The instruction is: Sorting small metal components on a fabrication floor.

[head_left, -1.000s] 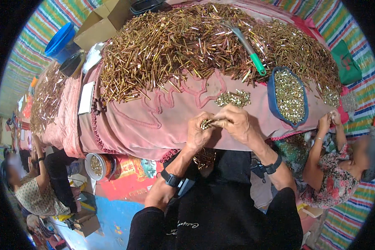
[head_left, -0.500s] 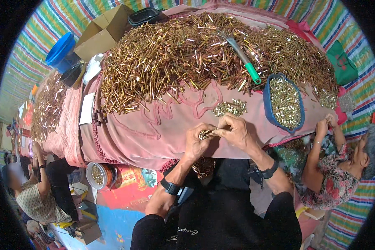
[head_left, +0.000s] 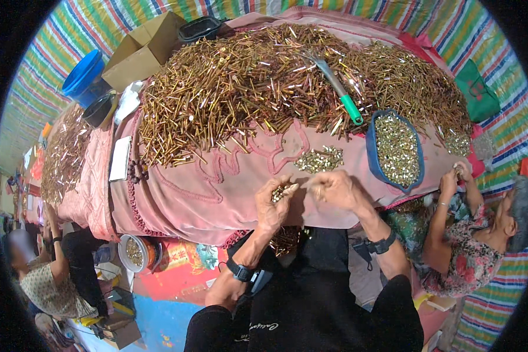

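Observation:
My left hand point(head_left: 269, 205) is closed around a bunch of small gold-coloured metal pieces point(head_left: 281, 192), held over the near edge of the pink cloth point(head_left: 240, 202). Just to its right, my right hand point(head_left: 341, 190) hovers slightly apart, with its fingertips smeared by motion; whether it pinches anything cannot be made out. Beyond both hands lies a small heap of short shiny metal pieces point(head_left: 319, 159). A blue basin point(head_left: 371, 155) filled with similar pieces stands to the right. Farther back spreads a large pile of long thin gold-coloured metal rods point(head_left: 217, 102).
A green-handled tool point(head_left: 349, 109) rests on the pile. At the back left are a cardboard box point(head_left: 126, 69), a blue bucket point(head_left: 76, 82) and a black tray point(head_left: 200, 28). A white bucket point(head_left: 125, 258) stands below the table. Co-workers sit right point(head_left: 466, 255) and left point(head_left: 53, 281).
My right hand has drawn away to the right from my left hand, where their fingertips met before. The left hand has turned slightly, and its metal pieces show more. The view has shifted a little.

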### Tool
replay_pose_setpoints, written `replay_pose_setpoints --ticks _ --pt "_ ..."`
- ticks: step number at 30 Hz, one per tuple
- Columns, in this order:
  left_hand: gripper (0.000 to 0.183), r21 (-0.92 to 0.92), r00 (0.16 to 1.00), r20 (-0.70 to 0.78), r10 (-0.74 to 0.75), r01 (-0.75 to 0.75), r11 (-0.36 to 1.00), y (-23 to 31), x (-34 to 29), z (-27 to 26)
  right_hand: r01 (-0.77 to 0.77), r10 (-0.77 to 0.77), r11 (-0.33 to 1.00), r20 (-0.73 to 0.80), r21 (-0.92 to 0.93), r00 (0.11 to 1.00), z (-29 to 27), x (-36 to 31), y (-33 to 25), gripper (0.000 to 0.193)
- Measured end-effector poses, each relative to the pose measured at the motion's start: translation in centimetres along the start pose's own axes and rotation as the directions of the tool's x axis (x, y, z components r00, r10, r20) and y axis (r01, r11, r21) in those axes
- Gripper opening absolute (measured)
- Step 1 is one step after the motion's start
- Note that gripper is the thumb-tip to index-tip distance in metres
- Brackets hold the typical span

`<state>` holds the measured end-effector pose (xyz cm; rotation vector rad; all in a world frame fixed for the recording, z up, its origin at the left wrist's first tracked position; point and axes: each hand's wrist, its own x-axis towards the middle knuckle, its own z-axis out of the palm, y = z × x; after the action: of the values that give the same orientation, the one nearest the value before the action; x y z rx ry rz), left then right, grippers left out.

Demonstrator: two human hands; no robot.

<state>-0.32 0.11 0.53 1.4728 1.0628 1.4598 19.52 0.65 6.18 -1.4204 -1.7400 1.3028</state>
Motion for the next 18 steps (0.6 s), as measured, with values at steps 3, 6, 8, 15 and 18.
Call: replay_pose_setpoints --ticks 3,6,8,15,18 --pt "0.017 -0.09 0.997 -0.073 -0.012 0.006 0.996 -0.1 -0.2 0.3 0.051 -0.112 0.973 -0.264 -0.226 0.958 -1.9 1.7 0.1 0.014" --pt "0.017 -0.082 0.992 -0.039 -0.119 0.116 0.99 0.7 0.1 0.1 0.067 -0.327 0.774 -0.306 -0.63 0.894 -3.9 3.3 0.4 0.018" --pt "0.013 -0.068 0.967 -0.037 -0.252 0.249 0.966 1.4 0.5 0.1 0.016 -0.274 0.745 -0.283 -0.667 0.919 -3.9 4.1 0.9 0.019" --pt "0.006 0.096 0.98 -0.13 0.151 -0.139 0.986 0.6 0.5 0.2 0.131 -0.364 0.623 -0.137 -0.771 0.921 -4.8 6.3 1.1 0.019" --pt "0.006 0.168 0.984 -0.178 0.006 0.024 0.986 0.1 -0.3 -0.3 0.074 -0.237 0.901 -0.344 -0.427 0.909 -3.7 5.8 0.1 0.016"
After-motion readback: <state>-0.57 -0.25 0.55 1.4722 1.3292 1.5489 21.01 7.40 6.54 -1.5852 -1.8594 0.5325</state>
